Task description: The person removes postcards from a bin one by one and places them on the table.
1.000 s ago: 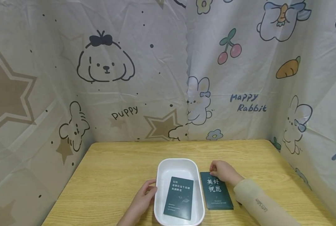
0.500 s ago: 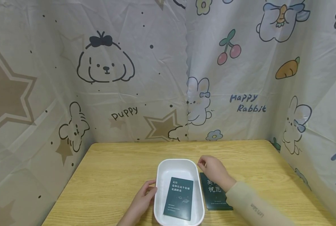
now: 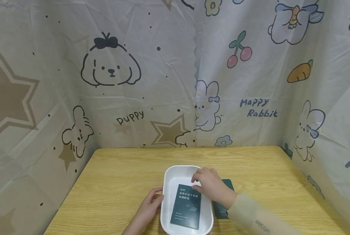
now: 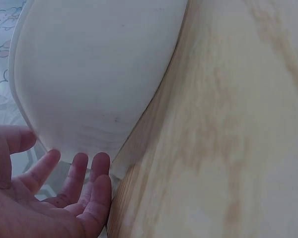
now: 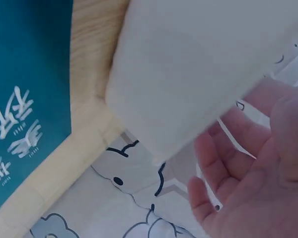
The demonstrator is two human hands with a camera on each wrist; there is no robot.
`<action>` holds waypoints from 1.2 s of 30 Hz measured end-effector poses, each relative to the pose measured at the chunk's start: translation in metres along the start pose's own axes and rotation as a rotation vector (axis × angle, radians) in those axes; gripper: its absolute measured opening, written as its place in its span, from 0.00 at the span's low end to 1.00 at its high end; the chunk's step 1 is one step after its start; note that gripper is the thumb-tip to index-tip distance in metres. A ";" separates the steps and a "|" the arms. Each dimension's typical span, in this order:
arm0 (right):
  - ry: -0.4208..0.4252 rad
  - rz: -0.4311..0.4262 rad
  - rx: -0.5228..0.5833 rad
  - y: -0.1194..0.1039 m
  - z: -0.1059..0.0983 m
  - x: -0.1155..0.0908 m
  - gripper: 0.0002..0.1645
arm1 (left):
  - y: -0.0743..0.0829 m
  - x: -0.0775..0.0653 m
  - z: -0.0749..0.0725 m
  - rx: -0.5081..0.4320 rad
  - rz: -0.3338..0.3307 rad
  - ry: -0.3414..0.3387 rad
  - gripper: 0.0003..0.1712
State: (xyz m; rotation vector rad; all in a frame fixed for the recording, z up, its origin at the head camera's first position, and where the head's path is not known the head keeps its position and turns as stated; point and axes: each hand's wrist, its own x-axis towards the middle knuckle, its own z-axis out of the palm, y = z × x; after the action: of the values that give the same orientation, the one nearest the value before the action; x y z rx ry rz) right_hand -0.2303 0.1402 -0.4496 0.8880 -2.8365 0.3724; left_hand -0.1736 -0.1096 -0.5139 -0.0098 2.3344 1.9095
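Note:
A white rectangular tray point(image 3: 184, 175) stands on the table with a dark green card point(image 3: 185, 207) lying flat inside it, printed with white characters and a small planet drawing. My left hand point(image 3: 147, 205) rests its fingertips against the tray's left side; the left wrist view has those fingers loosely bent by the wall. Over the tray's right rim reaches my right hand point(image 3: 213, 186), thumb and fingers apart, close to the card's upper right corner. Whether it touches the card I cannot tell. Outside the tray, partly hidden under the right forearm, lies another green card point(image 3: 221, 211).
A yellow wood-grain table point(image 3: 119, 176) carries everything. Pale curtains point(image 3: 163, 81) with cartoon prints enclose its back and both sides.
My right hand has moved left from the card beside the tray, across the rim, to above the card inside. The left hand, tray and both cards have stayed in place.

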 end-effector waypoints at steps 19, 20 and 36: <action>-0.191 0.010 -0.045 -0.013 0.023 0.007 0.23 | -0.002 0.002 0.001 -0.003 -0.021 -0.005 0.26; -0.193 0.018 -0.051 -0.013 0.023 0.007 0.23 | -0.002 0.002 0.001 -0.006 -0.020 -0.006 0.26; -0.274 0.063 -0.113 -0.015 0.024 0.007 0.30 | 0.000 0.000 0.000 -0.013 -0.011 -0.013 0.27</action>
State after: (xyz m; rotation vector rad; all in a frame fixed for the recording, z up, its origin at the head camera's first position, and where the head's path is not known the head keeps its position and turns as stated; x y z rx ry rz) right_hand -0.2285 0.1180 -0.4678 0.8911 -3.1026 0.1016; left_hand -0.1738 -0.1097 -0.5137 -0.0118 2.3081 1.9141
